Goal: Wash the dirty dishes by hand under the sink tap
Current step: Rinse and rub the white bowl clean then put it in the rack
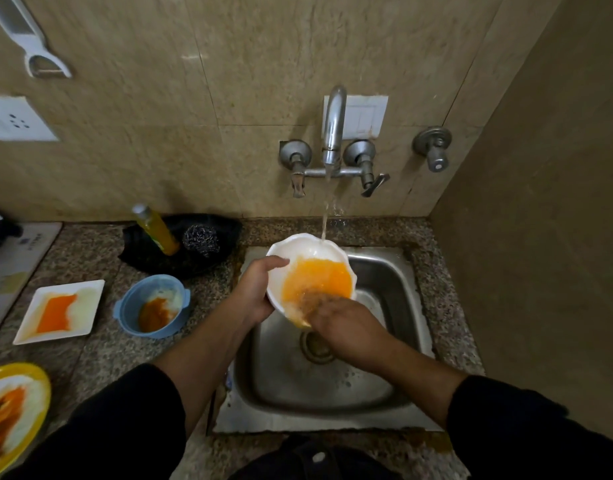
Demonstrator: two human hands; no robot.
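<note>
A white scalloped bowl filled with orange water is held over the steel sink. My left hand grips its left rim, thumb over the edge. My right hand reaches into the bowl's near side; its fingertips are blurred in the orange water, and a brownish patch there may be a scrubber. Water runs from the tap onto the bowl's far rim. On the counter to the left wait a dirty blue bowl, a white square plate with orange smears and a yellow-rimmed plate.
A yellow soap bottle and a steel scourer lie on a black cloth behind the blue bowl. The sink drain sits below my hands. A side wall closes the right. A peeler hangs on the tiled wall.
</note>
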